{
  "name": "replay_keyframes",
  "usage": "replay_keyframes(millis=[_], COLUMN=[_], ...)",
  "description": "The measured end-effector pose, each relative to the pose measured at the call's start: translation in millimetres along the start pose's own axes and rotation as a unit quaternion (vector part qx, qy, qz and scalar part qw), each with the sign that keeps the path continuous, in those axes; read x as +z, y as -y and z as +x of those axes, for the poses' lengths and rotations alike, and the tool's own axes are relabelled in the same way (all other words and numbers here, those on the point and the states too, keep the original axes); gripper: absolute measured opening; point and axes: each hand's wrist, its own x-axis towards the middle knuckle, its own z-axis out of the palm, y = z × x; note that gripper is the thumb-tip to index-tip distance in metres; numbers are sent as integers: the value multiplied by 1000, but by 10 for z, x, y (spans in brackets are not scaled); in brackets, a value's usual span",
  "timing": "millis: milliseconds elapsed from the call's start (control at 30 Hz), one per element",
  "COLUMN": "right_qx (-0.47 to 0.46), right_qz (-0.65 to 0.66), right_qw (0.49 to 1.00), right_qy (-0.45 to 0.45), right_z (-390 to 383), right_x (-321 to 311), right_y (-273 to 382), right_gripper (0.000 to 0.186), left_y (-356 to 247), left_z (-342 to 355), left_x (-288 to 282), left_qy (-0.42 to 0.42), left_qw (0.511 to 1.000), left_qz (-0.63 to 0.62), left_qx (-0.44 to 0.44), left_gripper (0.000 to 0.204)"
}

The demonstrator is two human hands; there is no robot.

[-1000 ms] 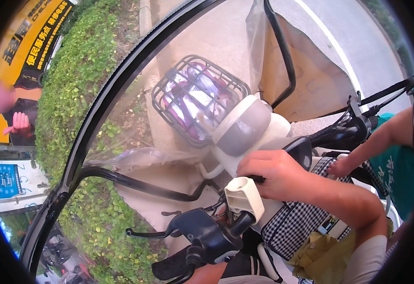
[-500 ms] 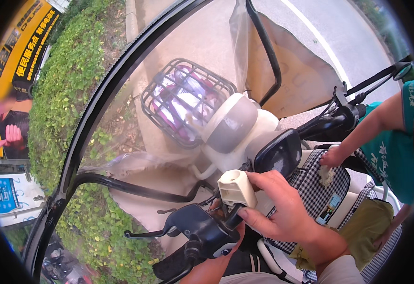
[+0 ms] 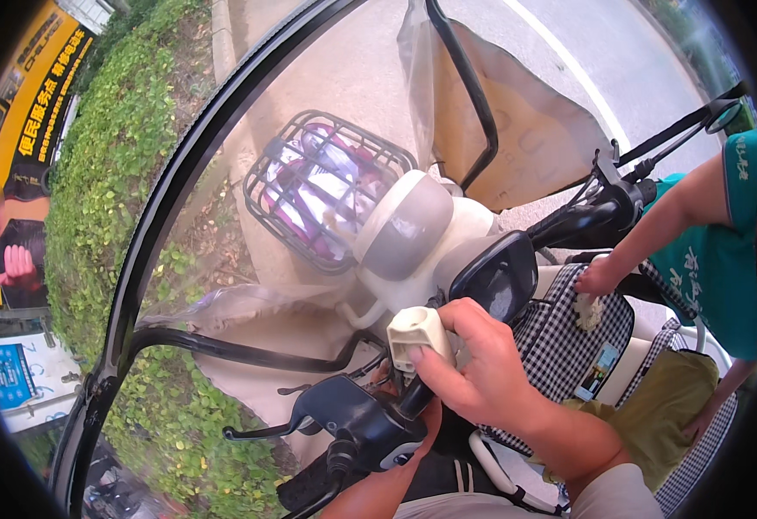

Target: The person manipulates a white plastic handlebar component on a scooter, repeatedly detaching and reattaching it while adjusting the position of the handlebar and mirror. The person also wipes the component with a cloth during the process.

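My right hand [image 3: 474, 359] pinches a cream plastic block-shaped holder [image 3: 415, 336] with a round recess in its top, thumb on its near side and forefinger at its far side. The holder sits just above the black handlebar [image 3: 415, 398] of a scooter; whether it touches the bar is hard to see. Beneath the bar comes my left forearm [image 3: 370, 497], and the left hand is mostly hidden behind the handlebar and brake lever housing [image 3: 335, 411]. A black brake lever [image 3: 262, 431] sticks out to the left.
A black mirror [image 3: 495, 275] stands just beyond my right hand. A clear rain shield in a black frame [image 3: 158, 203] arches ahead, with a wire basket [image 3: 309, 251] behind it. At right, a person in a teal shirt [image 3: 699, 233] touches the checked cover [image 3: 560, 333]. Hedges [image 3: 106, 173] line the left.
My right thumb has shifted from the bar's side up onto the near face of the cream holder. The view has shifted slightly, and the teal-shirted person's hand stays at the checked cover.
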Motion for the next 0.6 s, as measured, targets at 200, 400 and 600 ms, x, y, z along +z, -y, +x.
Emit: replay_keyframes(millis=[200,400,600], right_qx=[-20,321,221], right_qz=[66,408,463], right_qw=[989,854,851], right_qy=[-128,-26,108], right_z=[-155,-627,-543], right_x=[122,227,379], right_y=[-145,-84,-350], right_gripper=[22,34,39], left_y=[-78,-209,-285], left_z=[-126,138,238], left_x=[429,753,934], left_qy=[29,201,290], left_qw=[998,962,899], left_qz=[36,179,316], left_qx=[-41,-36,92], left_gripper=[32,30,31])
